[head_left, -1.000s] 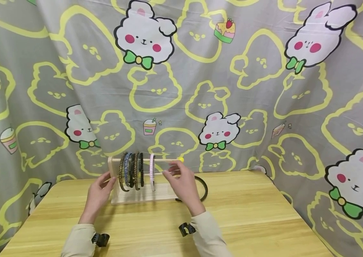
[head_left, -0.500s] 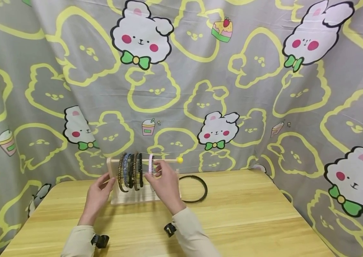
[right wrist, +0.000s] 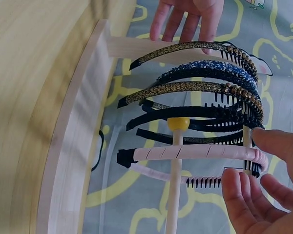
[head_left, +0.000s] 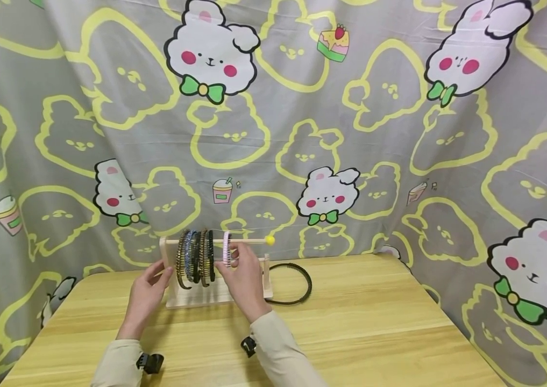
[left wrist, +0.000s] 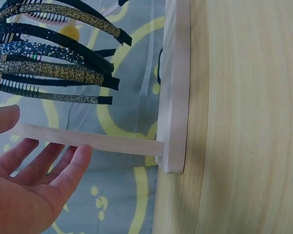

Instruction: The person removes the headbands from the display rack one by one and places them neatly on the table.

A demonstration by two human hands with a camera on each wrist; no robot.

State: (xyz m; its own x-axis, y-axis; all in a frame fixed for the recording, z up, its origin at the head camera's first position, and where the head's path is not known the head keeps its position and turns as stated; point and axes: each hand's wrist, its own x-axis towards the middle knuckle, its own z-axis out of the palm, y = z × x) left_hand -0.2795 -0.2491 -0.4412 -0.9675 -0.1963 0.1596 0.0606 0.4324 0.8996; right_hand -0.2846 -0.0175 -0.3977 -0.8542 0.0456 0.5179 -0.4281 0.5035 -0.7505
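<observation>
A pale wooden stand (head_left: 200, 297) has an upright side board and a horizontal rod tipped with a yellow ball (head_left: 270, 241). On the rod hang several dark, glittery headbands (right wrist: 185, 87), bunched toward the left. Apart from them hangs a pink headband (right wrist: 195, 152) with black teeth. My left hand (head_left: 149, 287) grips the stand's left upright (left wrist: 112, 142), thumb on one side and fingers on the other. Around the pink headband is my right hand (head_left: 244, 279), its thumb (right wrist: 278, 141) on the left side and fingers on the right. A gap shows between thumb and band.
A black headband (head_left: 310, 285) lies on the wooden table (head_left: 350, 333), just right of the stand's base. Behind the table hangs a grey curtain (head_left: 254, 129) with yellow outlines and cartoon animals.
My right hand has moved left from the rod's right end to the pink headband, uncovering the yellow ball and the black headband on the table. The left hand stays on the upright.
</observation>
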